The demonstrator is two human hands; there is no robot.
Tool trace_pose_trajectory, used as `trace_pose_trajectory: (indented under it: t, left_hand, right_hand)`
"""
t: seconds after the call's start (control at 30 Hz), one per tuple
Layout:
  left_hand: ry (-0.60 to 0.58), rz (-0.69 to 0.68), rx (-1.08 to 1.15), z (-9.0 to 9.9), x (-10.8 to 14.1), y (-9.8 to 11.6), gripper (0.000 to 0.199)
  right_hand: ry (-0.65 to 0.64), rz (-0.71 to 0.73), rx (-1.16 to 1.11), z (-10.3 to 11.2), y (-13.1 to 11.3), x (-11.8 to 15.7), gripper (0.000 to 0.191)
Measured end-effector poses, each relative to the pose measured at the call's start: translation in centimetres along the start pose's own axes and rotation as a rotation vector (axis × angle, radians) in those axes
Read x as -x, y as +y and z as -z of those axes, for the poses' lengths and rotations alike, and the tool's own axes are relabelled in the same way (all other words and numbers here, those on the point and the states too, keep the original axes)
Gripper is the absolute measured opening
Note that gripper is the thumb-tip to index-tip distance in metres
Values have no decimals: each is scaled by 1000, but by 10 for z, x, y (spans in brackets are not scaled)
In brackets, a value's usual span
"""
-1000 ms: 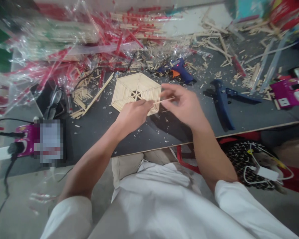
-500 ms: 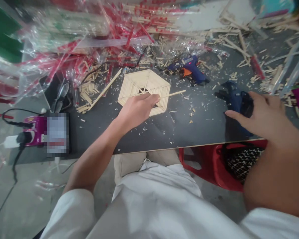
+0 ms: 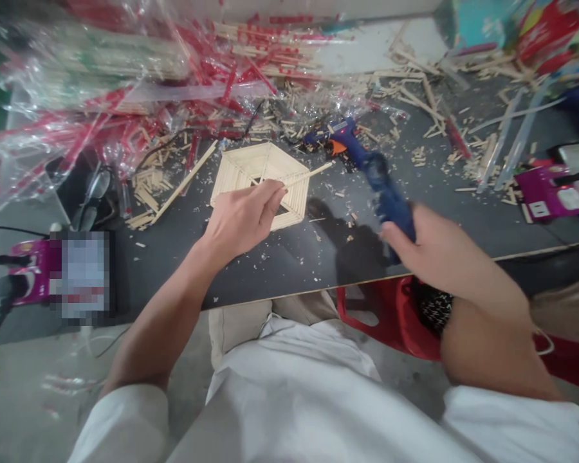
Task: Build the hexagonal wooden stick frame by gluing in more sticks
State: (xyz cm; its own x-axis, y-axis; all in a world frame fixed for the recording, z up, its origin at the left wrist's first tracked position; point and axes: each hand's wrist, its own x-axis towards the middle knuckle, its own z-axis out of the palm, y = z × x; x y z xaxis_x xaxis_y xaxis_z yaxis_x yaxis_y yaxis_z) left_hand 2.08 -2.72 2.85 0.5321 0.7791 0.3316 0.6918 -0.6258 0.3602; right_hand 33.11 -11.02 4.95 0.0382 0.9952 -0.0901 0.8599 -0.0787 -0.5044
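Wooden strips form the hexagonal panel (image 3: pixel 244 162), which lies flat on the dark tabletop (image 3: pixel 280 260) beneath and just beyond the left hand (image 3: pixel 244 215). Strips run in nested rows between the spokes, around a small central opening.

Left hand: closed, palm down over the near part of the panel. Thumb and fingers pinch one end of a thin stick (image 3: pixel 311 172); the free end points toward the right-hand side and projects past the panel rim.

Right hand (image 3: pixel 431 247): closed around the blue cutter (image 3: pixel 390 196), with the tool head directed away from the body. Motion blur obscures the jaws; their setting cannot be determined.

Beyond the cutter head is a blue glue gun (image 3: pixel 348 140) with an orange trigger and a small red light. Whether the two tools touch cannot be determined.

Left of the left hand: a long stick (image 3: pixel 186 183) beside a pile of offcuts (image 3: pixel 147 186), then eyeglasses (image 3: pixel 95 191). Nearer the body on that side is a phone (image 3: pixel 84 273), its screen pixelated. Beyond the left hand: plastic-wrapped stick bundles (image 3: pixel 120 64). To the right of and beyond the right hand: clear rods (image 3: pixel 521 141) and a purple power strip (image 3: pixel 550 193).
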Motion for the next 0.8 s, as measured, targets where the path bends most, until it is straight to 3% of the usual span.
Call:
trace_pose_trajectory:
  t: [0.1, 0.23, 0.8]
  left_hand:
    - [-1, 9, -15, -1, 0, -1, 44]
    - [-6, 23, -55, -2, 0, -4, 46]
    - [-152, -7, -67, -5, 2, -1, 43]
  right_hand:
    - [-219, 48, -81, -13, -44, 0, 22]
    - [-266, 110, -151, -25, -74, -5, 21]
    - [-191, 124, -215, -40, -83, -11, 18]
